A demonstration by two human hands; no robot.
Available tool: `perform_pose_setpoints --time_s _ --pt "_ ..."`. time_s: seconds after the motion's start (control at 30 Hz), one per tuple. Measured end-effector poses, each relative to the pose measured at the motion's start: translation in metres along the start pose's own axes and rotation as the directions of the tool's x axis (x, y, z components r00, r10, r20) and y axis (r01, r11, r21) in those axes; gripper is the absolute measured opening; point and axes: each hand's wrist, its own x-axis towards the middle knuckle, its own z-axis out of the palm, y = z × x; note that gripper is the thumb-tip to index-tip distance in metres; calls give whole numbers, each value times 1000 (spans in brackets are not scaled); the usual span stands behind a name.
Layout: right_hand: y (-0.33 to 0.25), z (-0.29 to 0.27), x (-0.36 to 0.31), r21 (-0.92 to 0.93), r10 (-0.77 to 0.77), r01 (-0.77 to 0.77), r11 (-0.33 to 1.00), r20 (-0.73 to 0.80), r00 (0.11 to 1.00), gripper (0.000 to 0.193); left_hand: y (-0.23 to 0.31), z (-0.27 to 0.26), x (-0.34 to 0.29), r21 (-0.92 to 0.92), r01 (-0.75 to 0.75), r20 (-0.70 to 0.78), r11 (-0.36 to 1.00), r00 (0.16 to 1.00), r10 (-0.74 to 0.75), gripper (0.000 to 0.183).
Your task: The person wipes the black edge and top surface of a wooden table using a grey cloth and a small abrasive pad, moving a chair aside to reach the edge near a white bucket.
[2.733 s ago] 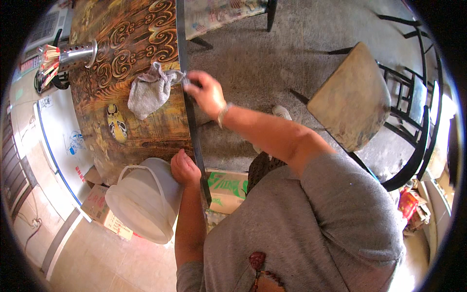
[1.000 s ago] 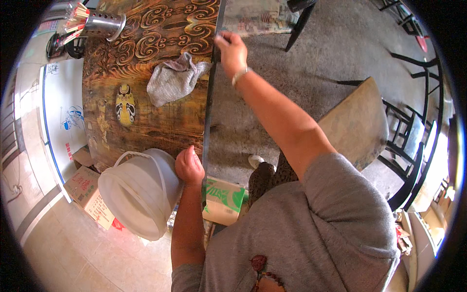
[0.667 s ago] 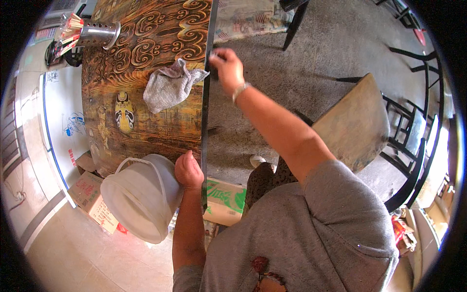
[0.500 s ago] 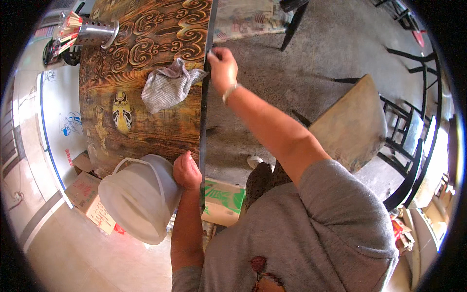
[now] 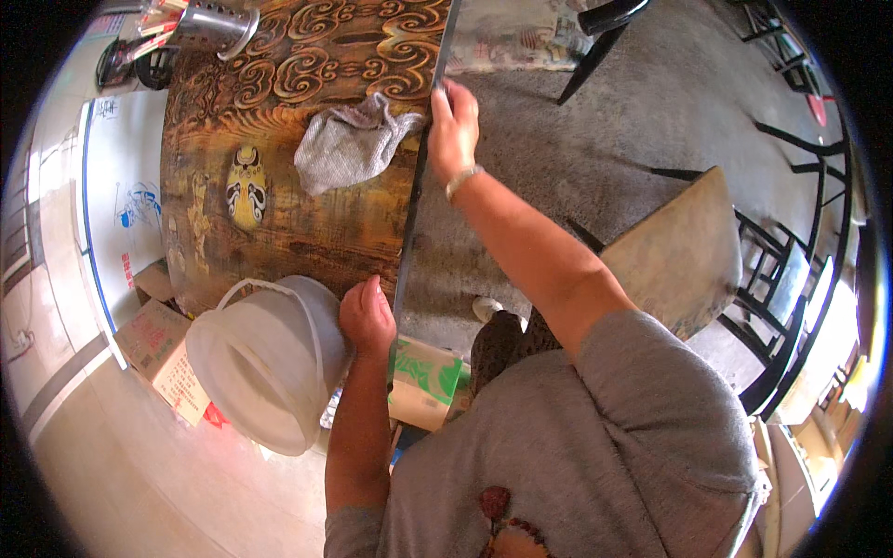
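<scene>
One right hand (image 5: 453, 126) and one left hand (image 5: 366, 316) are curled at the edge of the desk (image 5: 321, 228), any grasp indiscernible; steady contact is best kept, clear of the grey cloth (image 5: 346, 147)

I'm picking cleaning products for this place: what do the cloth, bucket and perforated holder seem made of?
The cloth: probably cotton or a blend, matte, with a visible coarse weave. The bucket: likely plastic, smooth, cloudy whitish. The perforated holder: apparently polished steel, judging by its bright, silvery reflections.
</scene>
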Motion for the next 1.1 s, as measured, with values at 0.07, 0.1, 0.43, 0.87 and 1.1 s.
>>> perform_pose_setpoints --time_s 0.07,0.1,0.43,0.87,1.1 --pt "8 -22 -49 71 64 -74 995 130 989 24 0 6 -1 26 -57 -72 998 996 59 20" --pt "20 -33 -78 98 115 -137 986 208 971 25 2 3 -2 36 -27 -44 999 999 28 20" --pt "3 -92 -201 -193 313 -246 950 568 761 47 1 4 -2 38 -14 -13 999 1000 15 20" --pt "-12 -57 -120 -40 308 -307 951 232 923 48 9 -3 1 -22 116 66 993 991 -114 20" --pt "-6 -109 -282 -152 103 -20 988 565 819 54 5 2 1 -18 -42 -140 999 989 39 19"
